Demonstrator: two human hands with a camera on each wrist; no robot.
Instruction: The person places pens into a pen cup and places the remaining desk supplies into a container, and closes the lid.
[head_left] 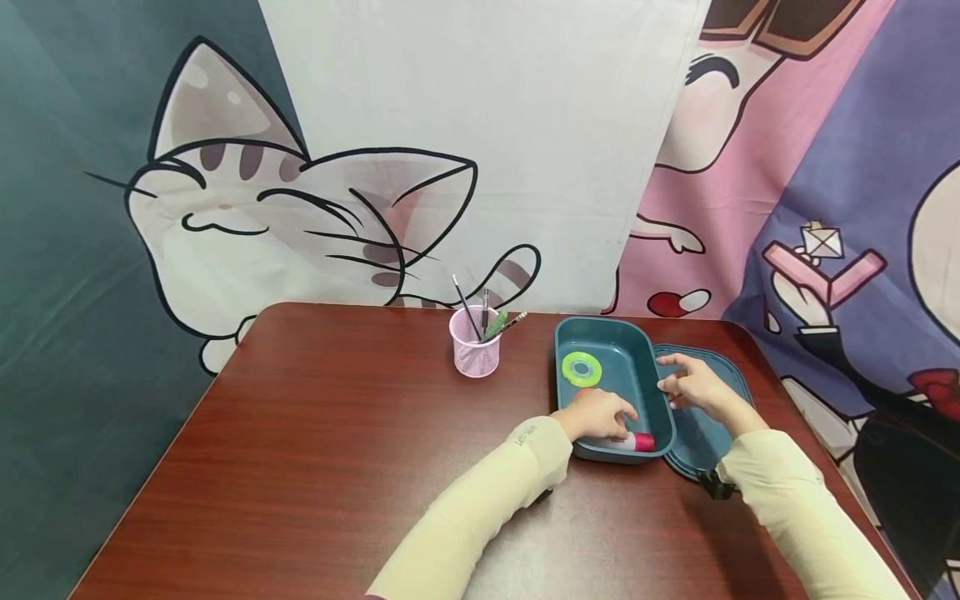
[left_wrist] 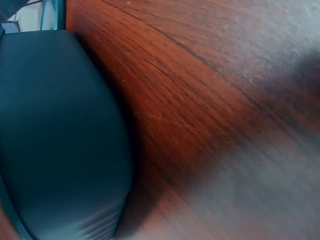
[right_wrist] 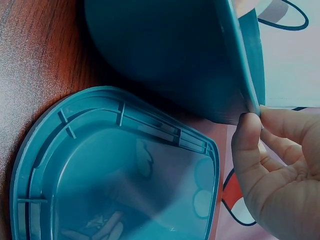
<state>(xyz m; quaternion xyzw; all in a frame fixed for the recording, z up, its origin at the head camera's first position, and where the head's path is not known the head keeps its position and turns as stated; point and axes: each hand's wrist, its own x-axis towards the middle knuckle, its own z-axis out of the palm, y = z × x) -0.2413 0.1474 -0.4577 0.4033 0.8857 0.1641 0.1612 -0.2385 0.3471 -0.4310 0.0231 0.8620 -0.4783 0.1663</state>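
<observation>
My left hand (head_left: 597, 412) reaches over the front wall of a teal storage box (head_left: 636, 367), its fingers bent down at a white tube with a pinkish-red cap (head_left: 643, 442). I cannot tell whether these fingers grip the tube. A yellow-green tape roll (head_left: 582, 369) lies farther back in the box, and a bit of something orange-red (head_left: 584, 392) shows beside the hand. With thumb and index finger my right hand (right_wrist: 277, 165) pinches the box's right rim. The left wrist view has only the box's outer wall (left_wrist: 65, 135), not the hand.
A matching teal lid (head_left: 701, 437) lies on the wooden table (head_left: 337, 433), right of the box and partly under its edge. Left of the box stands a pink mesh pen cup (head_left: 476, 357) with several pens or pencils. Printed cloth hangs behind the table.
</observation>
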